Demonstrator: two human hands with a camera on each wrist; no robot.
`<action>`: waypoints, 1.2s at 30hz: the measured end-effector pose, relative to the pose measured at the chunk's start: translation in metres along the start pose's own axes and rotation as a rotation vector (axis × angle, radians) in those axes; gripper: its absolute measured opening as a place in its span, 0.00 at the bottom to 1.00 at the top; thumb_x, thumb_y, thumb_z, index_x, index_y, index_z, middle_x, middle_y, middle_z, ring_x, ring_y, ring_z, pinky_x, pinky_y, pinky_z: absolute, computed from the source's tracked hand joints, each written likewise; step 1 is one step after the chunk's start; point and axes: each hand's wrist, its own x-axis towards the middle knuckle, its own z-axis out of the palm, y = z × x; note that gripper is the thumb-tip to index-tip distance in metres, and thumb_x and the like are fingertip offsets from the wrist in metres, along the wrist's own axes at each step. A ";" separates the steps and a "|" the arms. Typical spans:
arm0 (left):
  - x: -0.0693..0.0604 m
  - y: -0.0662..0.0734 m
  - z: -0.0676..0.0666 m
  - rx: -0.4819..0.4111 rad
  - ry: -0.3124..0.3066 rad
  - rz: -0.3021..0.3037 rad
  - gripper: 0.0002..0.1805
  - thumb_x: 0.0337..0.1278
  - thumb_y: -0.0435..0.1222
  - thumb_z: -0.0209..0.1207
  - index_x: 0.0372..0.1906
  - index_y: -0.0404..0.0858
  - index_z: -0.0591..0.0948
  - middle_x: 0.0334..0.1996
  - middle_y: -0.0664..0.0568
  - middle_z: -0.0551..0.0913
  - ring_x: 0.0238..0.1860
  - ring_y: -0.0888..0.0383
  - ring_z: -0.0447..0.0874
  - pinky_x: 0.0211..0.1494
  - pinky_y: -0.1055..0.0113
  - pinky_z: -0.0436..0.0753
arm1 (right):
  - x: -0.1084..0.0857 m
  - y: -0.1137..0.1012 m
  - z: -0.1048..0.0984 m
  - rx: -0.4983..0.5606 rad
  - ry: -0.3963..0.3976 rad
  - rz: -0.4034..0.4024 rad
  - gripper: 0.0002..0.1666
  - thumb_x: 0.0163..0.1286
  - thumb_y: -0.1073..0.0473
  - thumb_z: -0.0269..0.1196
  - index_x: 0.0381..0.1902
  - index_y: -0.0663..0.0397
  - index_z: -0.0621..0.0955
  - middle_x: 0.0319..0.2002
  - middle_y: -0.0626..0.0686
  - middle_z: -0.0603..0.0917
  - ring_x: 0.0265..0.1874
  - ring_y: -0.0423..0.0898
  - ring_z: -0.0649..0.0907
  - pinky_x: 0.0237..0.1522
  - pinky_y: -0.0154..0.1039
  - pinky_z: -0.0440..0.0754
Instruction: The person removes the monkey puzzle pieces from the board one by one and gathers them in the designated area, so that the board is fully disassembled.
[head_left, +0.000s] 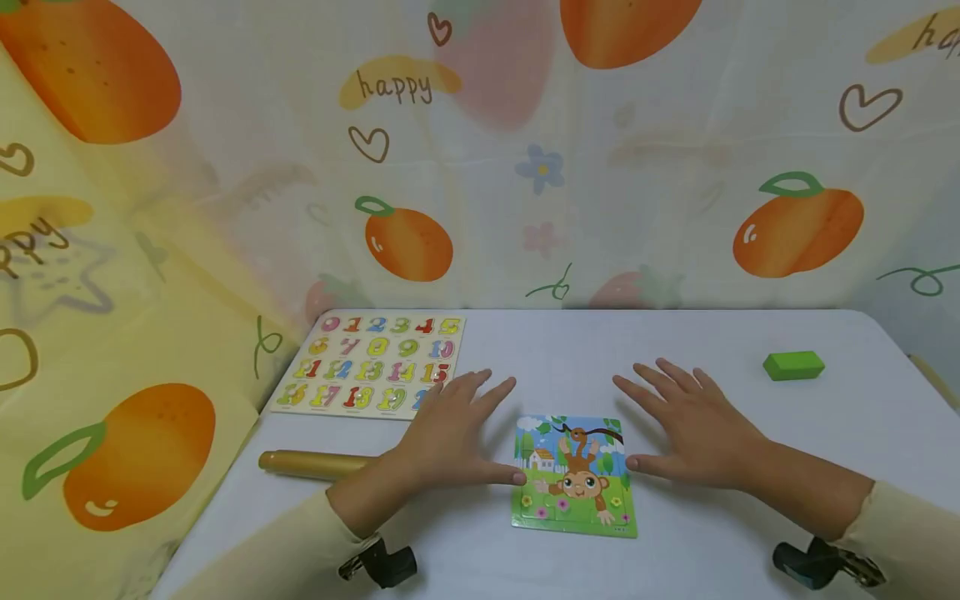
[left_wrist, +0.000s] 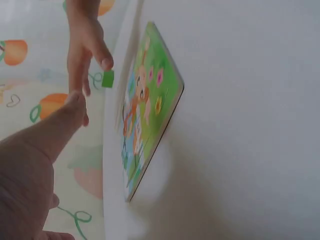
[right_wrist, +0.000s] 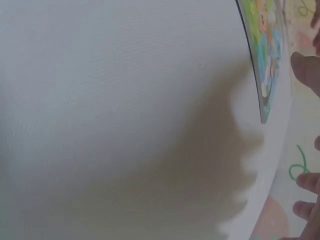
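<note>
A square monkey jigsaw puzzle [head_left: 573,475] lies flat on the white table, with its pieces set in the frame. My left hand [head_left: 450,437] hovers at its left side with fingers spread, the thumb tip over or close to the puzzle's left edge. On the other side my right hand [head_left: 697,429] is held with fingers spread too, its thumb near the right edge. Neither hand grips anything. In the left wrist view the puzzle [left_wrist: 150,100] appears edge-on, and the right wrist view catches only part of the puzzle [right_wrist: 265,45].
A number board [head_left: 367,362] with colourful numerals lies at the back left, partly behind the left hand. A gold cylinder [head_left: 315,464] lies in front of it, its right end hidden by the left wrist. A green block [head_left: 793,365] sits at the back right. A printed curtain [head_left: 480,183] hangs behind.
</note>
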 end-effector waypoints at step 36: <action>-0.022 0.026 0.053 -0.335 -0.001 0.033 0.37 0.50 0.61 0.79 0.66 0.54 0.86 0.44 0.63 0.75 0.39 0.65 0.70 0.44 0.70 0.74 | 0.058 -0.039 0.029 0.525 -0.047 -0.112 0.23 0.72 0.50 0.72 0.62 0.49 0.83 0.48 0.43 0.81 0.44 0.41 0.80 0.47 0.43 0.82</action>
